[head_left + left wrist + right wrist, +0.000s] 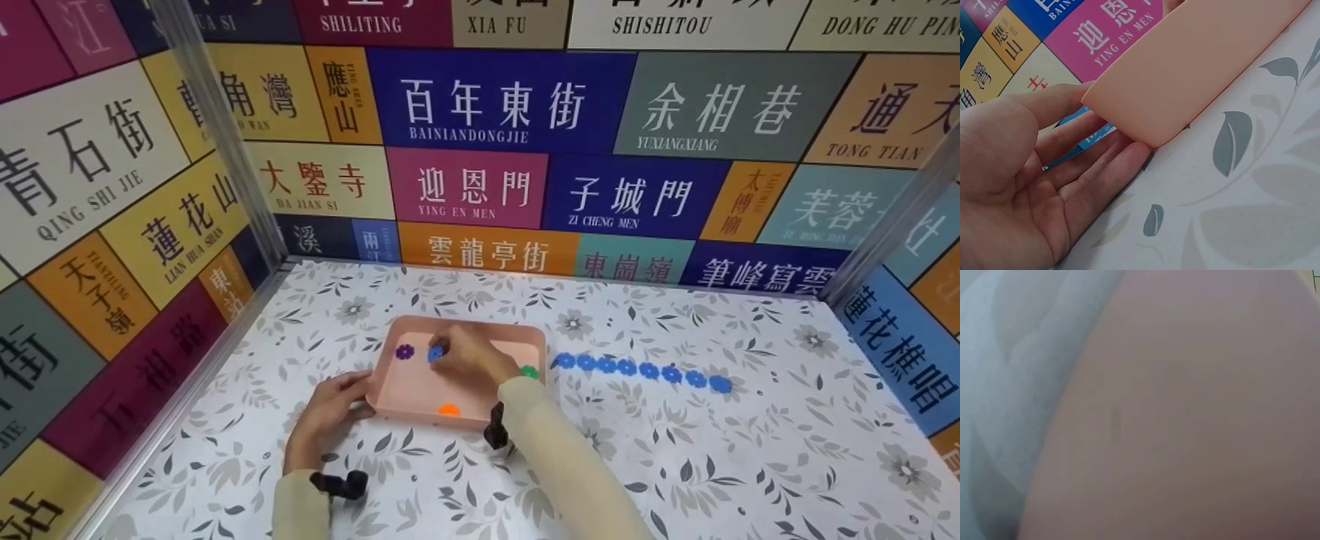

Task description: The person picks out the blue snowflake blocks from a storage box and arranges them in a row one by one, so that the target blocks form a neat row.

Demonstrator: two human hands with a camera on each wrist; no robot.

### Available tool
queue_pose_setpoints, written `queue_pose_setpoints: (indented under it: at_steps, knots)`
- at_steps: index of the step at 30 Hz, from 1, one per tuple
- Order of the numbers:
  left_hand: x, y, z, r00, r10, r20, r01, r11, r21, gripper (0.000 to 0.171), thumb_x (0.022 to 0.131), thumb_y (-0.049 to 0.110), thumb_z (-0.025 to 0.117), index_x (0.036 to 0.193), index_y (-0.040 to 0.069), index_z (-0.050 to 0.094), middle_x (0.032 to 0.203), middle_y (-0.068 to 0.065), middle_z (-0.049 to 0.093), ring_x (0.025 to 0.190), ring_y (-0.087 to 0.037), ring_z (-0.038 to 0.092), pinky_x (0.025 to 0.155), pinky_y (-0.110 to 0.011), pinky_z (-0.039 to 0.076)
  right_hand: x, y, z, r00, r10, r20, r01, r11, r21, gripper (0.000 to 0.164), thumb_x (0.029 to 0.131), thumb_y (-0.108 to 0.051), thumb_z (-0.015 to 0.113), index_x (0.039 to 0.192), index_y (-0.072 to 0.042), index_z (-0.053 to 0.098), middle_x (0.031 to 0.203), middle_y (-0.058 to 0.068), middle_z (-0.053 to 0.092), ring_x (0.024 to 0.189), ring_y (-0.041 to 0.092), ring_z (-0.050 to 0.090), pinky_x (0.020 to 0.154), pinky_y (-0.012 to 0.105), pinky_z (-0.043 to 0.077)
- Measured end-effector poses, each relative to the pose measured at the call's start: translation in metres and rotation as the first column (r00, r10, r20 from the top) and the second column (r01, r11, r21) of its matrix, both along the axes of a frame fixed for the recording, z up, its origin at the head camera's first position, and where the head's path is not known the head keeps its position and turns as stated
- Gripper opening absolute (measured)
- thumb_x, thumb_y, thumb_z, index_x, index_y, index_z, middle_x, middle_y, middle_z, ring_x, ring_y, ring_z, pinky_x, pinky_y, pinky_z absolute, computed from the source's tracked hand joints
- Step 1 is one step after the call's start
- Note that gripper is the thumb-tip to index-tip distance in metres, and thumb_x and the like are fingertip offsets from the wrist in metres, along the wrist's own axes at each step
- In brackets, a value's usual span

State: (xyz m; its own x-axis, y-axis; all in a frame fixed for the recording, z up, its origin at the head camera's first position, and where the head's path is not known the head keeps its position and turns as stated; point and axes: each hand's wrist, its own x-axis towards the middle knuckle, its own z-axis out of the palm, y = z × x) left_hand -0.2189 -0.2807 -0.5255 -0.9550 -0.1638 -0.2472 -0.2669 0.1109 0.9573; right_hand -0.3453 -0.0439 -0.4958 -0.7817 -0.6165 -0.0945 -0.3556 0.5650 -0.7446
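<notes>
Inside a shallow peach tray (409, 386), my right hand (472, 355) pinches a small blue flower-shaped plastic piece (435, 353) between thumb and fingertips. A purple flower piece (405, 352) lies to its left, an orange piece (449, 409) by the near wall, and a green one (529, 371) at the right, partly behind my wrist. My left hand (330, 401) rests against the tray's left side. In the left wrist view, its loosely extended fingers (1109, 180) touch the outer corner of the tray wall (1185, 73). The right wrist view holds only a blurred pinkish surface close up.
A row of several blue flower pieces (649, 369) runs rightward from the tray's right side on the floral tablecloth (750, 457). Colourful sign-printed walls (465, 187) close off the back and sides of the table.
</notes>
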Motion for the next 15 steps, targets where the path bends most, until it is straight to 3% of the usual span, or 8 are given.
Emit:
queue_pose_setpoints:
  at_steps: [7, 15]
  knots:
    - [0.002, 0.001, 0.003, 1.0, 0.001, 0.013, -0.001, 1.0, 0.024, 0.044, 0.1, 0.019, 0.059, 0.141, 0.002, 0.054, 0.135, -0.021, 0.062, 0.107, -0.021, 0.066, 0.085, -0.029, 0.06, 0.002, 0.002, 0.003, 0.999, -0.007, -0.035, 0.01, 0.998, 0.062, 0.029, 0.083, -0.019, 0.08, 0.111, -0.018, 0.071, 0.1, -0.006, 0.069, 0.093, 0.016, 0.064, 0.087, 0.032, 0.058]
    - [0.001, 0.001, 0.003, 1.0, 0.002, 0.024, -0.002, 1.0, 0.017, 0.043, 0.101, 0.019, 0.058, 0.142, 0.003, 0.053, 0.137, -0.022, 0.06, 0.109, -0.023, 0.066, 0.087, -0.031, 0.06, 0.004, 0.011, 0.015, 0.999, 0.028, -0.023, -0.028, 1.0, 0.0, 0.036, 0.085, -0.024, 0.079, 0.119, -0.015, 0.07, 0.108, -0.002, 0.07, 0.092, 0.016, 0.061, 0.085, 0.03, 0.056]
